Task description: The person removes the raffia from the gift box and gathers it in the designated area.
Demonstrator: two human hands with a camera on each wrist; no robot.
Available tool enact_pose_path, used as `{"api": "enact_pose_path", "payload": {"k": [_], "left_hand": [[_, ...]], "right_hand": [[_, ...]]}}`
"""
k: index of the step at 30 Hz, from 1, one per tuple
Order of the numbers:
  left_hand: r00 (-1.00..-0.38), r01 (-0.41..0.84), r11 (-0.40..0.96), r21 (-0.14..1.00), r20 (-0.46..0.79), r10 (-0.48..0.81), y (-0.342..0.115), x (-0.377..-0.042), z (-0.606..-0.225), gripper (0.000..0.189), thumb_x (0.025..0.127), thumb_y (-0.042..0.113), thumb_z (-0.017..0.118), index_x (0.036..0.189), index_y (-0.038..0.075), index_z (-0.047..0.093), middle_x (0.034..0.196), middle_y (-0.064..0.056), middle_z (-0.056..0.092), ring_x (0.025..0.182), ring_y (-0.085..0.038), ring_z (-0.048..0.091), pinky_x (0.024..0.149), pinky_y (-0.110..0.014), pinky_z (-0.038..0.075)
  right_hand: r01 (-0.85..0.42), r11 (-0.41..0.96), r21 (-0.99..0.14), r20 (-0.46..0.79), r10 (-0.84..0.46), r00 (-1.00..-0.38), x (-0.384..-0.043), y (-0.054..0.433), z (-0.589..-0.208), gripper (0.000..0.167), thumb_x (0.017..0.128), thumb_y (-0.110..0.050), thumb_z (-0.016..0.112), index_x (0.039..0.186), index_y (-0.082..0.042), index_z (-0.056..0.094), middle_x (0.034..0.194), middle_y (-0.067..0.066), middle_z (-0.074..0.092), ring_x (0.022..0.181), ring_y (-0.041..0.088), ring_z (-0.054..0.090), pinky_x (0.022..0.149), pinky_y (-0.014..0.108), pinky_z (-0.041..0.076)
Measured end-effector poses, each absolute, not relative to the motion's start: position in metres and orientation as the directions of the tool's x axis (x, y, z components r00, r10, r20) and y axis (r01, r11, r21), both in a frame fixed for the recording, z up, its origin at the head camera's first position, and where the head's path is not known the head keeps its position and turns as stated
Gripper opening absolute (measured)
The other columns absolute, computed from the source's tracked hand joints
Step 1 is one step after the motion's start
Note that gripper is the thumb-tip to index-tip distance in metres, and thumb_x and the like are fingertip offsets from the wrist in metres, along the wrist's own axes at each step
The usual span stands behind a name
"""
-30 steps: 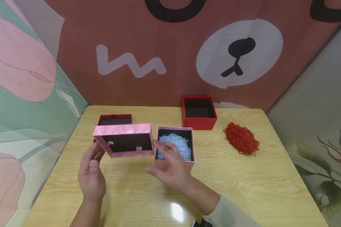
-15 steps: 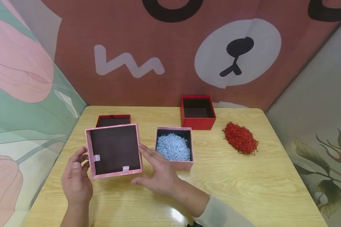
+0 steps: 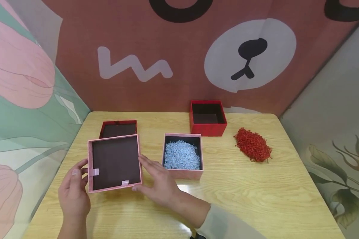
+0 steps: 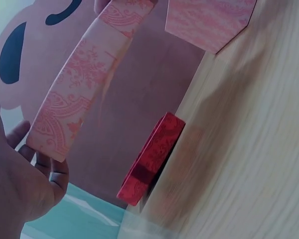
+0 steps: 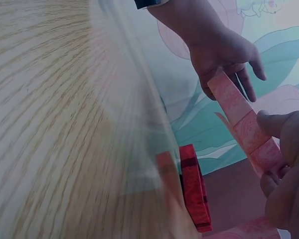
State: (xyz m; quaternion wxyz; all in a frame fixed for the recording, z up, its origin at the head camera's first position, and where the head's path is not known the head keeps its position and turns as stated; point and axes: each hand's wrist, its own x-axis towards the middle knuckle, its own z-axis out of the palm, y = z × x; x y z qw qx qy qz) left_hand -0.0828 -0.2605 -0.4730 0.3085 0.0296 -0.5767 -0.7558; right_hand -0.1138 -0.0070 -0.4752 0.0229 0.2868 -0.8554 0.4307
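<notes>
Both hands hold a pink box lid above the table, its dark inside turned up towards the head view. Two pale ribbon tabs show along its inner edges. At its left side, my left hand grips the edge, fingers bent beneath the end in the left wrist view. My right hand holds the opposite side, fingers along the wall and thumb at the near corner. Just right of that hand stands a pink box with blue shredded paper in it.
Behind the pink lid lies a red lid, partly covered in the head view. A red box with a dark inside stands at the back. Red shredded paper lies heaped on the table to its right. A wall rises behind.
The pink lid has tilted back from nearly edge-on so its inside faces up, and has moved left and nearer. Both hands have moved left with it.
</notes>
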Motion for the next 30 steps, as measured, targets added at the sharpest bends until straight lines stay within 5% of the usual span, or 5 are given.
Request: {"api": "enact_pose_path", "payload": {"k": [12, 23, 30], "left_hand": [[-0.819, 0.005, -0.093, 0.996, -0.049, -0.572, -0.277, -0.083, -0.473, 0.043, 0.109, 0.032, 0.055, 0.136, 0.0, 0.066, 0.127, -0.004, 0.065, 0.109, -0.017, 0.061, 0.082, -0.015, 0.056], [-0.831, -0.254, -0.027, 0.967, -0.232, -0.506, -0.296, -0.091, -0.487, 0.054, 0.108, 0.048, 0.049, 0.146, 0.012, 0.061, 0.137, 0.002, 0.057, 0.119, -0.011, 0.051, 0.087, -0.015, 0.045], [-0.826, -0.387, 0.082, 0.919, -0.305, -0.473, -0.302, -0.091, -0.494, 0.065, 0.104, 0.06, 0.044, 0.151, 0.017, 0.056, 0.144, -0.006, 0.051, 0.123, -0.015, 0.047, 0.082, -0.008, 0.048]], "right_hand": [[-0.473, 0.513, -0.716, 0.198, -0.501, -0.843, -0.122, -0.027, -0.486, 0.093, 0.089, -0.044, 0.082, 0.165, -0.021, 0.031, 0.166, -0.007, 0.033, 0.145, 0.02, 0.045, 0.118, 0.043, 0.041], [-0.439, 0.582, -0.684, 0.111, -0.513, -0.851, -0.128, -0.041, -0.501, 0.091, 0.089, -0.046, 0.082, 0.161, -0.012, 0.038, 0.161, 0.002, 0.042, 0.141, 0.019, 0.049, 0.116, 0.032, 0.043], [-0.431, 0.646, -0.63, 0.056, -0.515, -0.855, -0.128, -0.049, -0.503, 0.09, 0.087, -0.047, 0.084, 0.158, -0.01, 0.044, 0.158, 0.001, 0.047, 0.137, 0.017, 0.054, 0.113, 0.027, 0.044]]}}
